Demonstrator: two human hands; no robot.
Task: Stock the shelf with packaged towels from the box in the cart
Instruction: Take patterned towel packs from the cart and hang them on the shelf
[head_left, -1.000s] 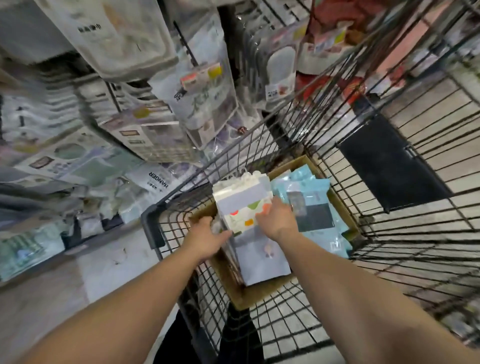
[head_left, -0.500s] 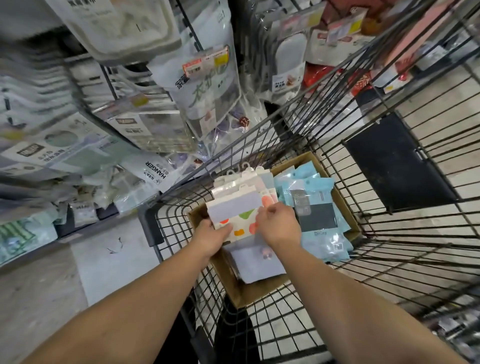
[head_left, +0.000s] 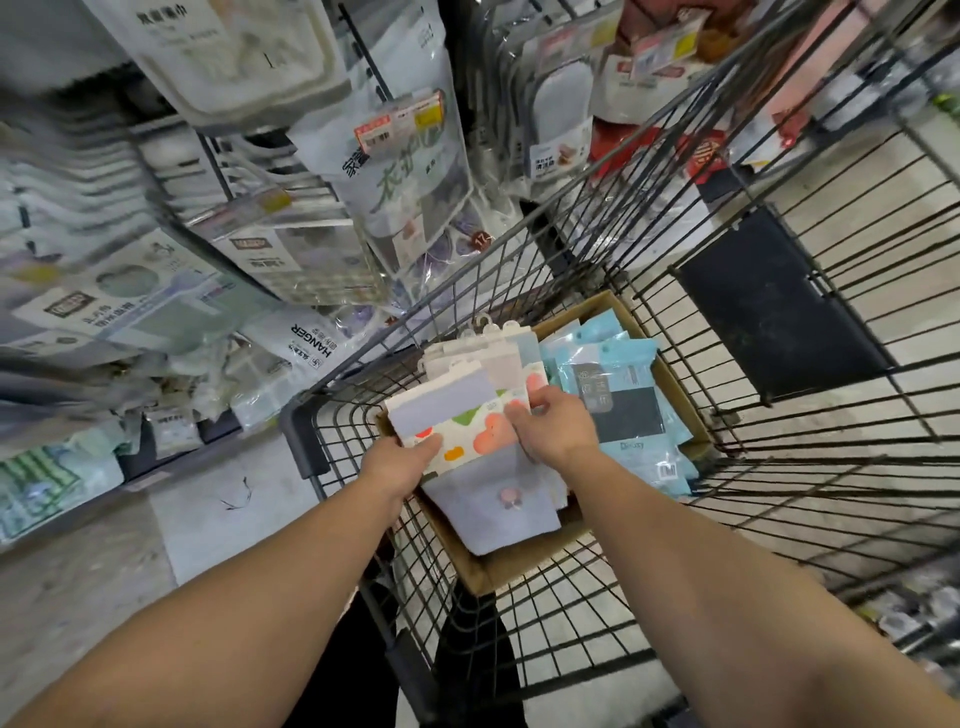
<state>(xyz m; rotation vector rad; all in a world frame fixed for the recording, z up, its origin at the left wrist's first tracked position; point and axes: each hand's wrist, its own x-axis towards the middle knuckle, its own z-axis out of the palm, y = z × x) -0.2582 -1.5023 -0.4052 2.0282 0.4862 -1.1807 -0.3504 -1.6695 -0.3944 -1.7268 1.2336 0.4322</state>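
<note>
A brown cardboard box (head_left: 511, 571) sits inside the black wire cart (head_left: 779, 493). In it stands a stack of packaged towels (head_left: 457, 405), lavender and white with coloured shapes and hang tabs on top. My left hand (head_left: 400, 467) grips the stack's lower left corner. My right hand (head_left: 556, 426) holds its right side, fingers curled over the front pack. A lavender pack (head_left: 498, 514) lies beneath the stack. Light blue packs (head_left: 618, 395) fill the box's right half.
The shelf (head_left: 171, 270) on the left carries many hanging bagged goods, one marked HANGER (head_left: 306, 343). More packs hang at the top centre (head_left: 405, 156). A black flap (head_left: 774, 312) hangs on the cart's far wall. Grey floor (head_left: 104, 571) lies at lower left.
Both hands have lifted the towel stack a little and tilted it toward the left, away from the blue packs. The view has shifted slightly down and right.
</note>
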